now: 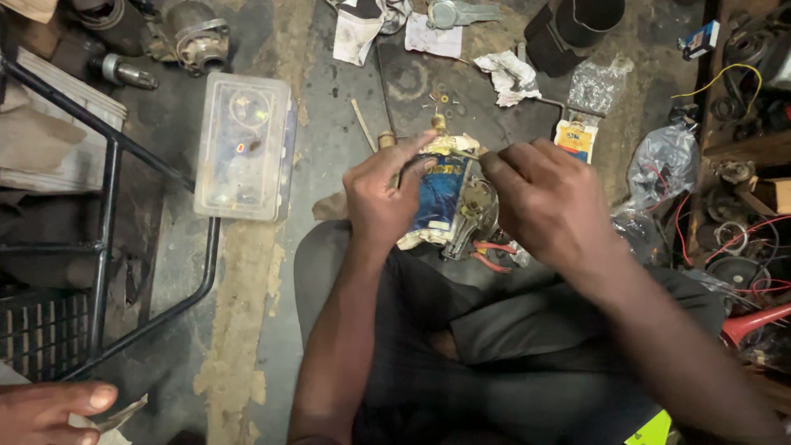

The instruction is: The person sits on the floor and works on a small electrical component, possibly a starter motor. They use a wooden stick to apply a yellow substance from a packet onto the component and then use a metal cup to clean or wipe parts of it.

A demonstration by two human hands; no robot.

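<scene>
Motor part, wrapped in blue-and-cream cloth, was held on the lap, long axis pointing away from the body. Left hand was clamped on it; right hand was pinched at its top edge. Clear plastic box was seen further left on the floor.

One head camera looks steeply down, close over the lap

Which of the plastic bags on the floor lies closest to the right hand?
The crumpled clear bag holding red wires, just right of the right hand. The other clear bag lies farther up, near the black cylinder.
</scene>
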